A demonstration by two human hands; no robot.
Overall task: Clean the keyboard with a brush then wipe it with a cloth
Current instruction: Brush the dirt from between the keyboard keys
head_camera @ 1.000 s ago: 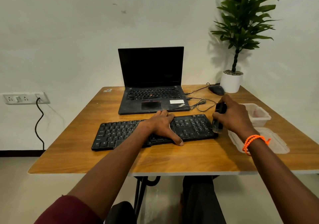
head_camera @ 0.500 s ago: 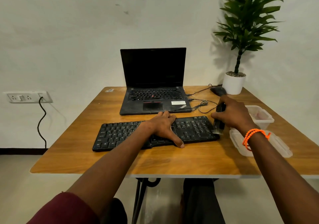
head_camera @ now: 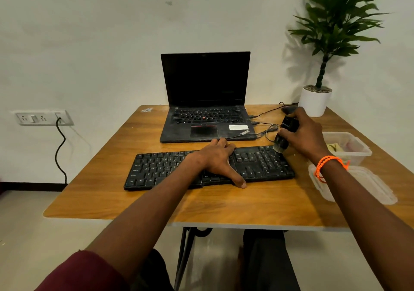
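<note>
The black keyboard [head_camera: 209, 169] lies near the middle of the wooden table [head_camera: 224, 203], its long axis running left to right, the right end a little farther from the person than the left. The left hand [head_camera: 218, 159] rests flat across its middle, fingers straight and spread over the keys, thumb reaching down past the near edge onto the wood. At the far right corner of the keyboard the right hand [head_camera: 301, 135] grips a black brush [head_camera: 285, 133], fingers curled round its body; the brush stands tilted, handle up and away, pale bristles down on the keys of the numeric pad. An orange cord bracelet [head_camera: 329, 164] circles that wrist.

Just behind the keyboard sits an open black laptop [head_camera: 205, 98], screen dark, with thin cables [head_camera: 267, 129] coiled beside its right edge (they lie close behind the brush). A dark mouse [head_camera: 289, 109] shows partly beyond the right hand. Right of the keyboard is a clear plastic container [head_camera: 348, 146] with something pale inside, too blurred to name, and its lid [head_camera: 367, 185] lies flat nearer the person, partly under the right forearm. A potted plant [head_camera: 315, 99] in a white pot stands at the far right corner.

The table is pushed against a plain white wall; a socket plate [head_camera: 41, 117] with a black cord [head_camera: 60, 149] hangs at left, above a pale floor.
</note>
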